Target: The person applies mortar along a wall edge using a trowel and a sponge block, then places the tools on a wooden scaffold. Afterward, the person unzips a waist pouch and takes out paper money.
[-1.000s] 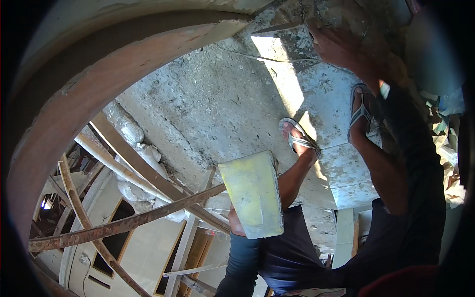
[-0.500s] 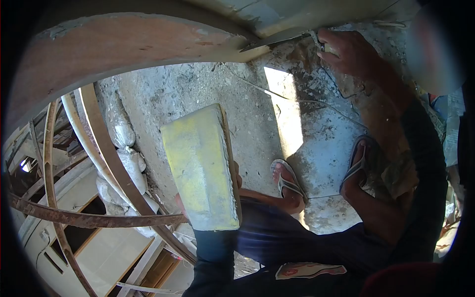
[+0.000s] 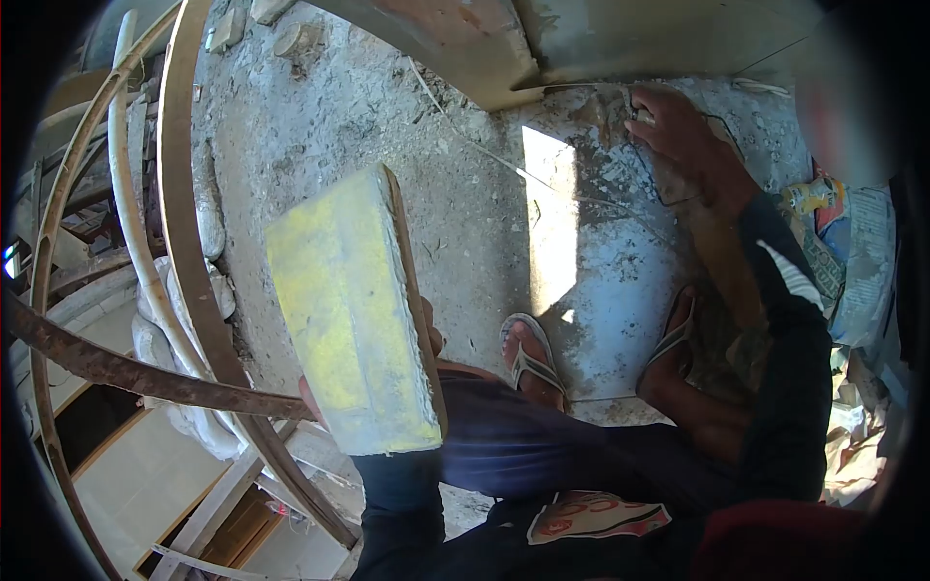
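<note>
1. The yellow-smeared board is held up in front of the person, above the dusty floor.
2. The left hand is closed on it from beneath, fingers showing past one edge.
3. Over there, the right hand's grip is curled round a thin tool, near the lower edge of the grey panel; I can't tell whether the tool touches it.
4. Sandalled feet stand between board and tool.
5. Curved strips rise at the far left.
</note>
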The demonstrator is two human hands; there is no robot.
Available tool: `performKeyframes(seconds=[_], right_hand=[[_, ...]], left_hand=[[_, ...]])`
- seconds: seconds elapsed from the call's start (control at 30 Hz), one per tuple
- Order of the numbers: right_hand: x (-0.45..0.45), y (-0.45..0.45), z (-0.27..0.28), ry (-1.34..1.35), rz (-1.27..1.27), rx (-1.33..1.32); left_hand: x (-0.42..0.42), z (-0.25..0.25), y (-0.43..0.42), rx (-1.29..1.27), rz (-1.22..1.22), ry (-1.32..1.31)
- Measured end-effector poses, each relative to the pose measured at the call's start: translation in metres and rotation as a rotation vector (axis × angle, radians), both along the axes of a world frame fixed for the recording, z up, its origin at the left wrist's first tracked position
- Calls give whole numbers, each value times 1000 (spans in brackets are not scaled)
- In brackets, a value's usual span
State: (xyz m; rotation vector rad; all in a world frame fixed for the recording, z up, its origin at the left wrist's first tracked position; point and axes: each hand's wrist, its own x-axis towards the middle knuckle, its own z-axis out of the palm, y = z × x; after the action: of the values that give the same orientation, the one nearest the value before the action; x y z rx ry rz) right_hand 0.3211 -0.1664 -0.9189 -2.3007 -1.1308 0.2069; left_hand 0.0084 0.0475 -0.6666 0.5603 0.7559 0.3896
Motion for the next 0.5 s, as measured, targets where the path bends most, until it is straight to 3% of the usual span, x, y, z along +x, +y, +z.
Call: performKeyframes(seconds=[0.13,0.2,0.27,0.33,0.4,0.47,0.5], right_hand=[[3,5,45,201,-8,-136],[-8,-1,44,186,10,-99],[-15,-5,23,161,22,-52],[-12,-6,-25,-117,70,45],[-5,3,-30,-133,47,64],[-3,6,-28,-132,26,78],[1,9,-3,32,-8,-28]], left_hand=[[-7,-1,2,-26,3,-63],[-11,-2,4,-27,-122,-143],[-13,-4,-4,-159,-27,-251],[-11,-3,-7,-282,67,-365],[-3,-2,-7,-53,-41,-137],[-4,-10,7,-14,-94,-99],[-6,-14,14,25,-156,-63]])
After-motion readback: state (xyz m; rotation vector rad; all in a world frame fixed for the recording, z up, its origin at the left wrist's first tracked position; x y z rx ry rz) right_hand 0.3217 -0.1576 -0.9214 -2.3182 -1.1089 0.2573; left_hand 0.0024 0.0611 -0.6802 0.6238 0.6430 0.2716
